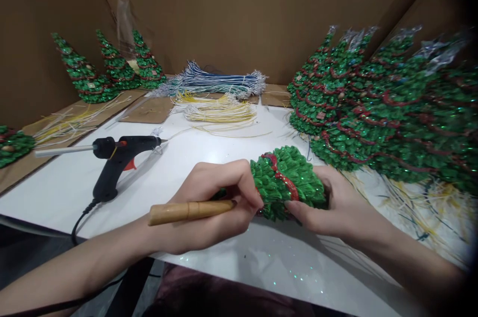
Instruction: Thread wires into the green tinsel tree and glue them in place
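Note:
My left hand (224,202) is closed around a wooden-handled tool (186,211), its handle pointing left; the working end is hidden behind my fingers and the tree. My right hand (328,202) grips the base of a small green Christmas tree figurine (291,172) with a glittery red garland. The figurine lies tipped on its side above the white table, its top turned toward my left hand. Fingers of the left hand press against its near-left side.
A black glue gun (117,160) with a red trigger lies at left, its cord running off the table edge. Bundles of yellow-white wires (220,110) and blue-white wires (224,80) lie behind. Decorated trees (354,103) crowd the right; several more trees (115,65) stand back left. Wire scraps (421,202) litter the right.

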`<state>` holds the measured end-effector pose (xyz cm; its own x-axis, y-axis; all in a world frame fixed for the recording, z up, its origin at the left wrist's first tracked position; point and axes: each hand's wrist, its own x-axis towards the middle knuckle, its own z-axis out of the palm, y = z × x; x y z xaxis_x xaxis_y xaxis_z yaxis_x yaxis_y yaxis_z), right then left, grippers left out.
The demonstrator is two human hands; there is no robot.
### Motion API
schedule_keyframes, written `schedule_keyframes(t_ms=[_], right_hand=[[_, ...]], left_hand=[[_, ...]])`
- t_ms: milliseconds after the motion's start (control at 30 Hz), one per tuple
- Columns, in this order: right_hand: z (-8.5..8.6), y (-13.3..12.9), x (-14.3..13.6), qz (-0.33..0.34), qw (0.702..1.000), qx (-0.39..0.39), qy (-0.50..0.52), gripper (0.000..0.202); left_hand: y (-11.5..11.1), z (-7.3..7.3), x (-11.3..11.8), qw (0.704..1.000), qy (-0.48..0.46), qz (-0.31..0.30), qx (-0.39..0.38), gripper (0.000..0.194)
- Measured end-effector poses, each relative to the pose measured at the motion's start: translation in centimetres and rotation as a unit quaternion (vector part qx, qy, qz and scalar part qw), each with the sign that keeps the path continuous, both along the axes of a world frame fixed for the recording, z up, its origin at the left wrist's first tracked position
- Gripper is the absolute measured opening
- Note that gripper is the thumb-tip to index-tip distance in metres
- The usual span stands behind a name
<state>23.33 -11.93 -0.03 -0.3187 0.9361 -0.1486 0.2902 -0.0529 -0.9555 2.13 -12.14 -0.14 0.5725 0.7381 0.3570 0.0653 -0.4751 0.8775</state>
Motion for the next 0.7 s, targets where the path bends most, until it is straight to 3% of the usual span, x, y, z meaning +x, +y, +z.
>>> schedule_keyframes(t_ms=[333, 700], right_hand=[[-0.45, 0.68, 0.27, 0.070, 0.997, -0.005, 0.032, 0.033], [-0.19, 0.76, -0.09, 0.062, 0.996, -0.032, 0.058, 0.025]], left_hand=[[-0.10, -0.18, 0.07, 1.000, 0.006, 0.004, 0.022, 0.011], [-0.02, 0.08, 0.05, 0.998, 0.025, -0.019, 0.052, 0.016]])
